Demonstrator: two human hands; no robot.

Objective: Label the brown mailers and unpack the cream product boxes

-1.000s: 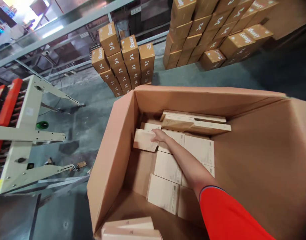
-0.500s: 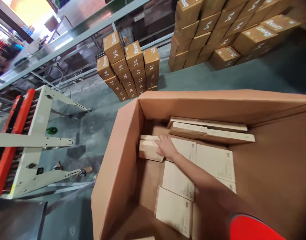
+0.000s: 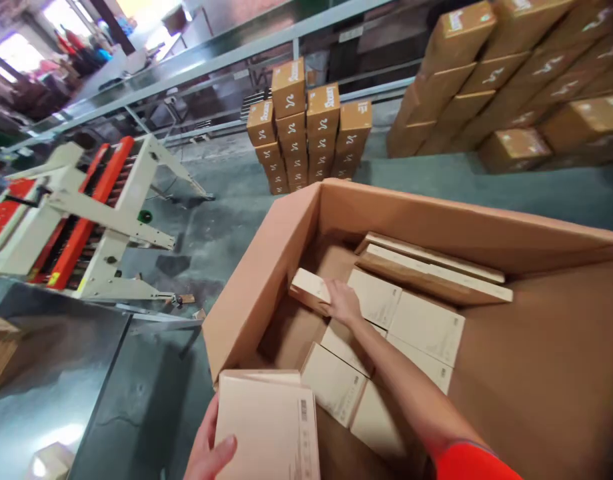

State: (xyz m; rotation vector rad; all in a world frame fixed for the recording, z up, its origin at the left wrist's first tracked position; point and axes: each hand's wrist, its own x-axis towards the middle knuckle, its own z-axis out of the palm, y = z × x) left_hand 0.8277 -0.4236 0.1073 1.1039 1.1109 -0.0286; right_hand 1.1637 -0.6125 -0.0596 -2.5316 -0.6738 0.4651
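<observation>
My right hand (image 3: 343, 303) reaches down into a large open carton (image 3: 259, 267) and grips a cream cardboard box (image 3: 310, 287) near the carton's left wall. That box sits at a slant, narrow side up. At the bottom of the view, my left hand (image 3: 213, 447) clasps a cream cardboard box (image 3: 266, 427) with a printed label, thumb on top. Another pale box edge shows behind it. Below my right arm, several flat cream boxes (image 3: 426, 327) lie in rows on the carton's floor. More boxes (image 3: 436, 273) stand on edge along the far wall.
Brown cartons (image 3: 289, 100) are stacked on the floor beyond the carton, with a bigger stack (image 3: 461, 73) at upper right. A roller conveyor (image 3: 106, 193) with red rails stands left. A dark metal table (image 3: 136, 393) lies at lower left, beside the carton.
My left hand has come into view with a cream box. The box under my right hand has turned to a slant. The camera view has swung left, so the surroundings appear shifted right.
</observation>
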